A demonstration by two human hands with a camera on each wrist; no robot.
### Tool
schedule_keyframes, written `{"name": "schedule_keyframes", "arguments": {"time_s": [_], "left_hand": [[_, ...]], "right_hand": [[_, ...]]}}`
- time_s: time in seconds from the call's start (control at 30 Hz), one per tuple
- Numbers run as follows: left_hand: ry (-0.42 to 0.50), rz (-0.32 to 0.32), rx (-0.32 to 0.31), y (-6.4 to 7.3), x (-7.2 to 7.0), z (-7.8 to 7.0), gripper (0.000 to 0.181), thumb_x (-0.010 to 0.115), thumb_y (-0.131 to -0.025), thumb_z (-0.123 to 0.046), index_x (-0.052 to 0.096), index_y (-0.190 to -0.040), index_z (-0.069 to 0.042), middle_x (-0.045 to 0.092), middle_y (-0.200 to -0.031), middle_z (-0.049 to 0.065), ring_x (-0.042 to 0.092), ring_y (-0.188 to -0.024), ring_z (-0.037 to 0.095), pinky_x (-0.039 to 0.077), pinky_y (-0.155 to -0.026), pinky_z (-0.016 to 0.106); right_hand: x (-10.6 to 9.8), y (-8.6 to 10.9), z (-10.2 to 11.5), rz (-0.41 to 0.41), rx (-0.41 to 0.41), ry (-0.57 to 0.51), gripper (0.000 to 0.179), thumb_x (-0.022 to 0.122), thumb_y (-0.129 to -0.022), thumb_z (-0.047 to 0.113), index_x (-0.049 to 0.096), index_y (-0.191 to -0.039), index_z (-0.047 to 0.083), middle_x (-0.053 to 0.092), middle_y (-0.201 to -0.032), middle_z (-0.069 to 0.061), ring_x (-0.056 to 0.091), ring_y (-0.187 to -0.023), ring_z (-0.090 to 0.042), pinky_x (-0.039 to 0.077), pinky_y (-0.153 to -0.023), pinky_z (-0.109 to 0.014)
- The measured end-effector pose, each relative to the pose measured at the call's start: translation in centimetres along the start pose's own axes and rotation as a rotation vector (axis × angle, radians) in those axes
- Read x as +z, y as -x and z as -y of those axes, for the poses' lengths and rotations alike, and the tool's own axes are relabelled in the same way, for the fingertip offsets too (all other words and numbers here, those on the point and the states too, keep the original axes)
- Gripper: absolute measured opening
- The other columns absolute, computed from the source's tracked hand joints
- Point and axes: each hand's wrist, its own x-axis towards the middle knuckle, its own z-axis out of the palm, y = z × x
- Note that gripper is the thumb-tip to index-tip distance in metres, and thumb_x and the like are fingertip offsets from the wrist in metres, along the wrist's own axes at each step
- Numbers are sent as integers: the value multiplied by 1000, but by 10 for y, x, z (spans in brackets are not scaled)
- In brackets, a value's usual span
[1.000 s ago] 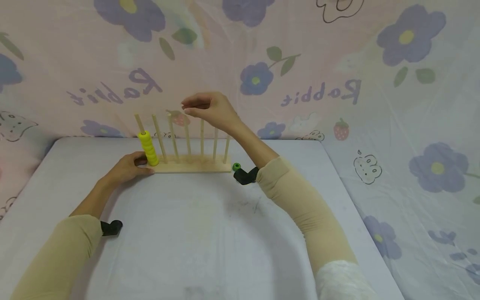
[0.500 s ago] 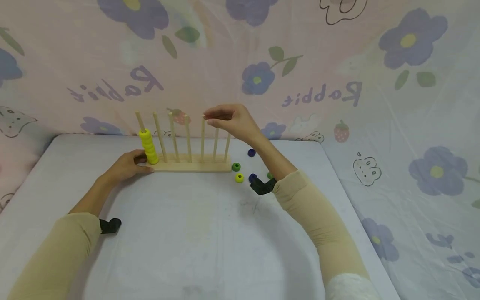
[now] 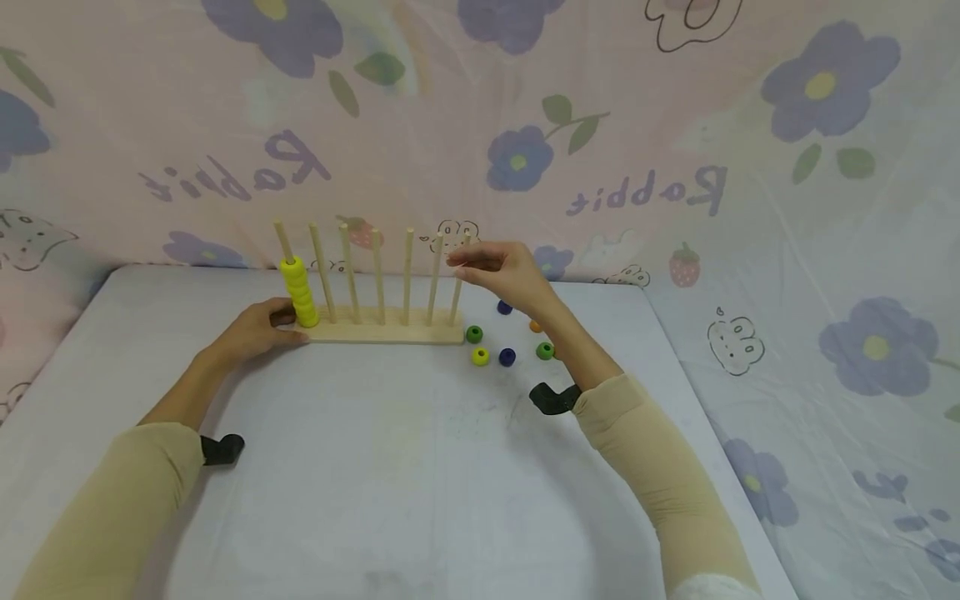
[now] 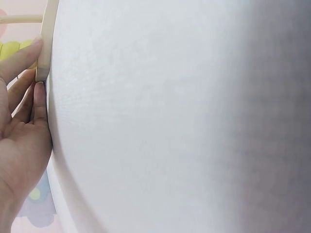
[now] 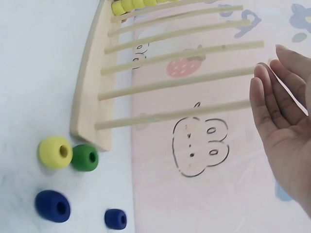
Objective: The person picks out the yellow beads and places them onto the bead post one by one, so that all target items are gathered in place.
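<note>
A wooden bead rack (image 3: 390, 334) with several upright pegs stands toward the back of the table. Yellow beads (image 3: 300, 293) are stacked on its leftmost peg; the other pegs are bare. My left hand (image 3: 258, 333) holds the left end of the base, thumb (image 4: 24, 57) on one side and fingers at the end. My right hand (image 3: 510, 271) is raised by the top of the rightmost peg, fingers loosely bent, with nothing between thumb and fingertips. In the right wrist view its fingers (image 5: 260, 92) overlap the peg tips.
Loose beads lie right of the rack: green (image 3: 474, 334), yellow (image 3: 480, 357), dark blue (image 3: 507, 357), another dark blue (image 3: 505, 307), a second green (image 3: 545, 351) and orange (image 3: 536, 326), partly behind my right forearm. A patterned cloth (image 3: 420, 125) hangs behind the table.
My right hand has moved right and lower, from above the middle pegs to the rightmost one. Loose beads its arm covered have come into view. The left hand stays on the base.
</note>
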Motion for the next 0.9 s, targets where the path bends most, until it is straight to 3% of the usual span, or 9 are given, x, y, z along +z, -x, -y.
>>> {"name": "schedule_keyframes", "arguments": {"time_s": [0.27, 0.57, 0.9], "left_hand": [[12, -12, 2, 3, -1, 0, 86, 77, -89, -26, 28, -151, 8, 38, -150, 31, 37, -138, 45, 27, -117, 56], [1, 5, 24, 0, 6, 2, 84, 78, -88, -23, 30, -149, 10, 39, -149, 31, 40, -136, 45, 29, -116, 55], [-5, -19, 30, 1, 1, 0, 82, 77, -89, -22, 31, -149, 10, 40, -148, 31, 40, -136, 45, 28, -116, 55]], "right_hand": [[-3, 19, -26, -17, 52, -42, 27, 70, -95, 18, 71, -119, 6, 70, -120, -9, 68, -107, -20, 55, -93, -33], [5, 51, -50, -55, 116, -24, 26, 71, -94, 22, 73, -117, 10, 70, -120, -9, 69, -104, -18, 56, -91, -32], [13, 63, -72, -42, 203, 19, 29, 68, -96, 15, 69, -122, 3, 69, -122, -12, 67, -109, -26, 55, -94, -35]]}}
